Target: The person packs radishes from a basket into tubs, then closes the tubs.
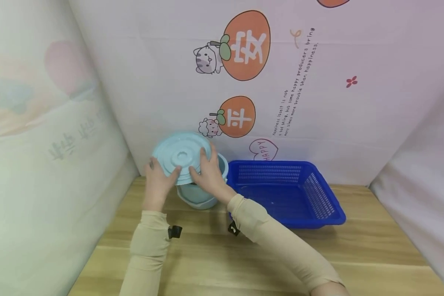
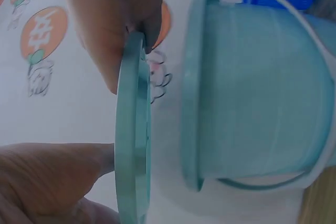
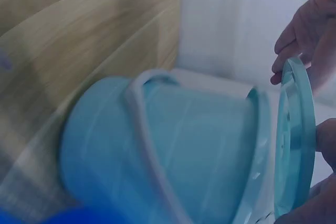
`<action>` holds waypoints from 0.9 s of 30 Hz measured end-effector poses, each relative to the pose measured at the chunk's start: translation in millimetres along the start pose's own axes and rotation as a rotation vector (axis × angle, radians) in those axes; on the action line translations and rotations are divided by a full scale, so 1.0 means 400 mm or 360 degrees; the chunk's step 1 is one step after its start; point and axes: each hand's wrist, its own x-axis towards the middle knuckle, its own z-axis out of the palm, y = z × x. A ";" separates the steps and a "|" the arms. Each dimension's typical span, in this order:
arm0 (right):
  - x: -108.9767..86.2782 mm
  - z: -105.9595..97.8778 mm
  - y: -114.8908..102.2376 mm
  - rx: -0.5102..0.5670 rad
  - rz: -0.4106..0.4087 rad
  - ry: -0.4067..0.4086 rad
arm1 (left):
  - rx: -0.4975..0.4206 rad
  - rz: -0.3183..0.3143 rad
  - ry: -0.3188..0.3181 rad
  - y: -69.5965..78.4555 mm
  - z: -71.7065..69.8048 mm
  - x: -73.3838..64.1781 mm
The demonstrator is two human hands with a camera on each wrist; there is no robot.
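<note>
A round light-blue lid (image 1: 181, 155) is held by both hands above a light-blue bucket (image 1: 200, 197). My left hand (image 1: 158, 181) grips the lid's left edge, thumb on its upper face. On the right side my right hand (image 1: 210, 170) pinches it with the thumb on top. Both wrist views show a gap between the lid (image 2: 131, 129) and the bucket's rim (image 3: 257, 150). The bucket stands upright on the table with its pale handle (image 3: 144, 129) hanging down its side. Most of the bucket's opening is hidden under the lid in the head view.
A blue plastic basket (image 1: 281, 201) with slotted walls stands right of the bucket on the wooden table (image 1: 214, 263). Behind them rises a white printed cloth (image 1: 163, 82), with further cloth walls at the left (image 1: 59, 185) and right (image 1: 422, 172).
</note>
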 end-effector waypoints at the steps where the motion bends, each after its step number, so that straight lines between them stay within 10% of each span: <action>1: -0.003 -0.001 0.012 -0.0008 0.0018 -0.0015 | 0.0011 -0.0004 -0.0029 0.001 0.011 0.005; 10: -0.026 -0.024 0.073 -0.0083 0.0284 -0.0224 | 0.0011 -0.0047 -0.0167 0.013 0.081 0.025; 17: -0.065 -0.108 0.121 -0.0117 0.0519 -0.0206 | 0.0075 0.0077 -0.0313 0.091 0.146 0.047; 27: -0.051 -0.072 0.122 -0.0039 0.0495 -0.0207 | 0.0076 0.0039 -0.0278 0.057 0.129 0.049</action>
